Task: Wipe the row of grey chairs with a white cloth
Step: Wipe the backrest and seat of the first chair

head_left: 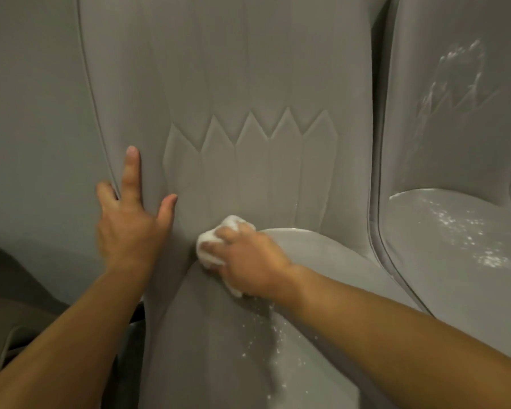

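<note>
Grey chair takes the flat, spread left hand on its back; right hand clutches the white cloth.

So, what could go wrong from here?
The cloth is balled small in the right hand, so it may miss spots. White specks on the seat could get smeared or left behind. The next chair shows wet streaks that might dry into marks.
</note>
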